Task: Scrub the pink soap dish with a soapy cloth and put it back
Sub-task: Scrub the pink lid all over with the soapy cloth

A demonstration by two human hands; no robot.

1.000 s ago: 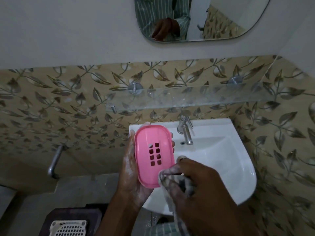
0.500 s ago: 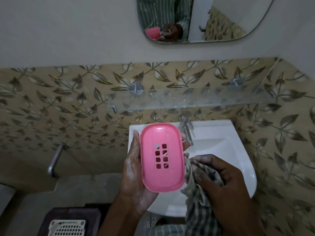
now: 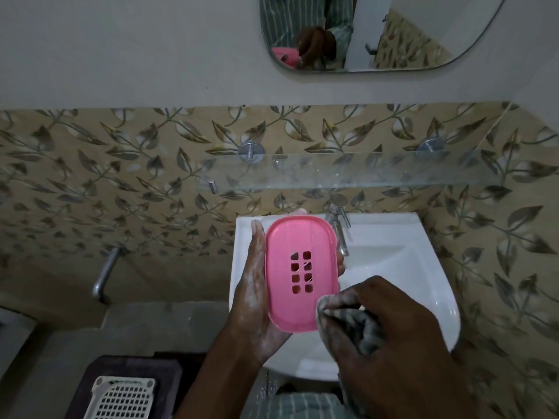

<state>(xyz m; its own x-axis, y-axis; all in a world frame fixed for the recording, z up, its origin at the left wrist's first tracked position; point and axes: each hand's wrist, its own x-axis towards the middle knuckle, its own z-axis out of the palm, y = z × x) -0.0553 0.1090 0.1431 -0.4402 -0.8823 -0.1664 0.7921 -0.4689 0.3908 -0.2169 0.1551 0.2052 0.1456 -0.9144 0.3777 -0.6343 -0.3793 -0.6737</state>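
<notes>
Pink soap dish (image 3: 301, 273) in left hand (image 3: 257, 300), no legible markings.

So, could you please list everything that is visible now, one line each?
soap dish: one, pink, held above the basin
cloth: one, grey checked, at the dish's lower right corner
basin: one, white, on the wall
tap: one, chrome, behind the dish
glass shelf: one, clear, above the tap
mirror: one, top of view
perforated tray: one, white, bottom left
left hand: soapy, holds the dish
right hand: grips the cloth
</notes>
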